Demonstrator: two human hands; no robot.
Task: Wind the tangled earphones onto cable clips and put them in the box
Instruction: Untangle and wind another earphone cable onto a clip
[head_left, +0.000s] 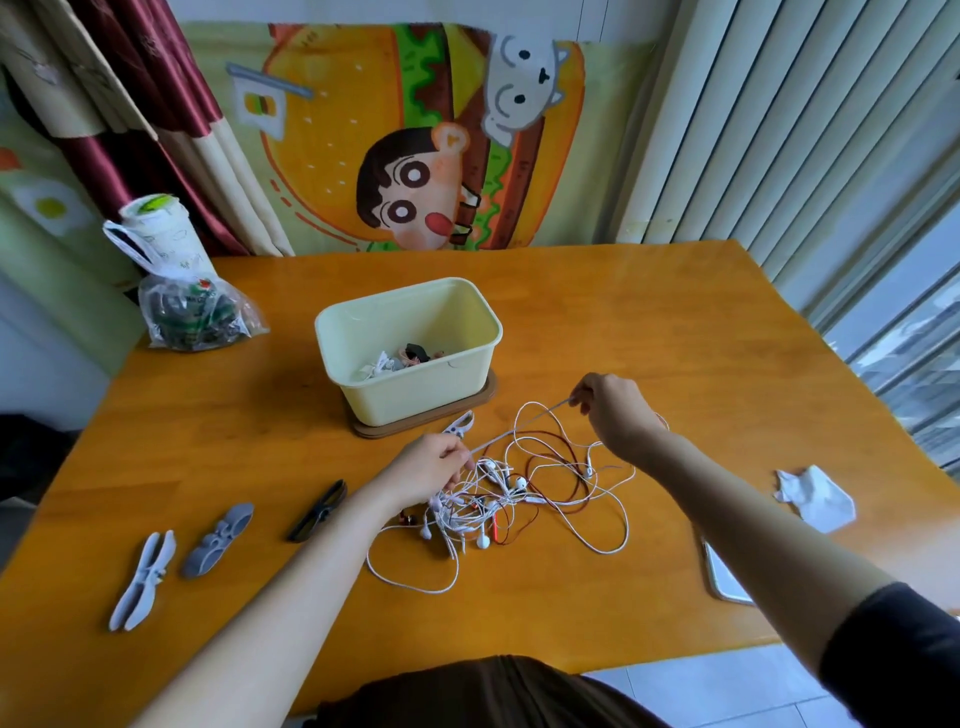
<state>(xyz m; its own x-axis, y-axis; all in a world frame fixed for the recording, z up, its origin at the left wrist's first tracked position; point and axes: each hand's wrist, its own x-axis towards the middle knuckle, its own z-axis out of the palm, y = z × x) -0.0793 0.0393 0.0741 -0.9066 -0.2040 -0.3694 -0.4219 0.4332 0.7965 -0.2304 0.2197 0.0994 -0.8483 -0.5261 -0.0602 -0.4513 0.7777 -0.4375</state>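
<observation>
A tangle of white and red earphone cables (511, 501) lies on the wooden table (675, 353) in front of me. My left hand (428, 467) pinches a white cable above the heap, with a light cable clip (460, 427) beside its fingers. My right hand (615, 410) pinches the same white strand farther right, holding it taut between both hands. Behind the heap stands the pale yellow box (410, 319), with wound earphones inside. Three spare clips lie at the left: a light one (143, 579), a grey one (218, 539) and a black one (318, 510).
The box rests on a brown lid or tray (483, 395). A plastic bag with a cup (182, 291) sits at the far left corner. Crumpled white paper (815, 496) and a phone (724, 574) lie at the right, near the table edge.
</observation>
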